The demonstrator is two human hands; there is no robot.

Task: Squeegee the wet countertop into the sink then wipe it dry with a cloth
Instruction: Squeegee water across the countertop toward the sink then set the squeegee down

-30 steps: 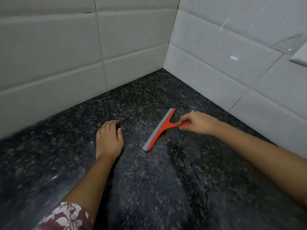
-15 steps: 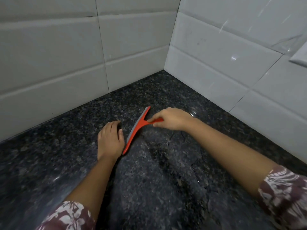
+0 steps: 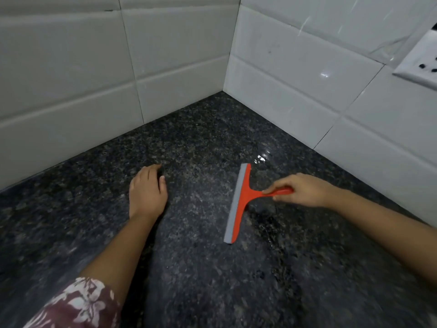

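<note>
One squeegee (image 3: 238, 204) is counted on the one counter (image 3: 212, 280), its single red handle held at the grip. Two hands are seen: one left hand (image 3: 147, 192) and one right hand (image 3: 302, 191). One floral sleeve (image 3: 78, 304) is visible. Two tiled walls (image 3: 71, 67) are counted, and one socket plate (image 3: 421, 65).

2 walls of white tile (image 3: 71, 67) meet in a corner (image 3: 230, 55) behind the dark speckled granite surface (image 3: 201, 268). A white socket plate (image 3: 418, 65) sits high on the right wall. Light glints off the glossy tiles and a wet patch (image 3: 261, 158).
</note>
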